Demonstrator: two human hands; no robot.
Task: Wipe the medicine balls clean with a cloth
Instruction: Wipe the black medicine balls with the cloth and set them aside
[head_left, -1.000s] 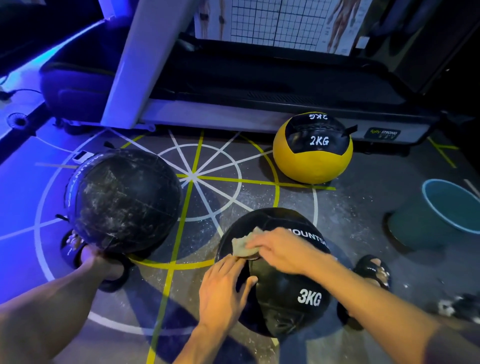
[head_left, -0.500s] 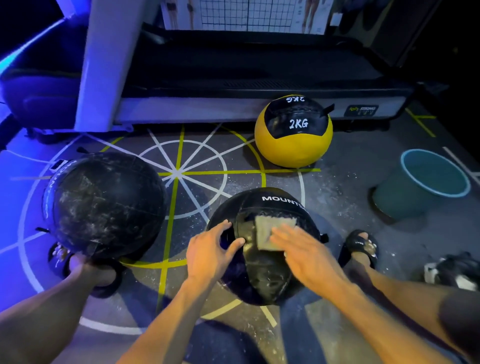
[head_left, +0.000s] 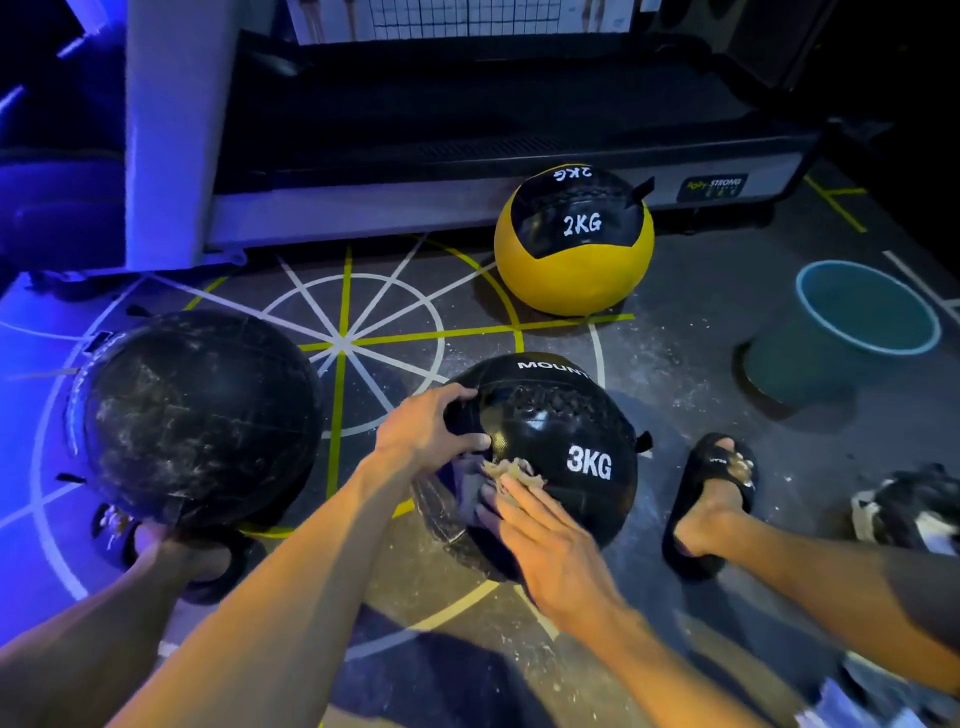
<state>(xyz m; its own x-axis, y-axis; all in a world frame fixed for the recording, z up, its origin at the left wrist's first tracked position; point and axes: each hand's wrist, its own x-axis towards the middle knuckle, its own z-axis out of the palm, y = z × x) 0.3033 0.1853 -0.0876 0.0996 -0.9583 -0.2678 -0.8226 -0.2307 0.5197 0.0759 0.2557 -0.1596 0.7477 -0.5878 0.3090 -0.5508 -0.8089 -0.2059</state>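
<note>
Left hand (head_left: 423, 434): fingers curled over the upper left of the 3KG ball (head_left: 558, 441), gripping it.
Right hand (head_left: 550, 540): flat fingers press the cloth (head_left: 511, 470) to the ball's front; cloth mostly hidden.
3KG ball: on the floor (head_left: 675, 374), underside hidden.
Scuffed black ball (head_left: 197, 415): left, hiding a foot.
2KG ball (head_left: 574, 244): behind, well apart.

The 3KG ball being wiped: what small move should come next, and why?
Probably sweep the cloth further across the 3KG ball. The right hand presses the cloth low on its near side, while the left hand steadies the ball's upper left. Pale smears show just below the cloth, so that patch looks unfinished.
</note>
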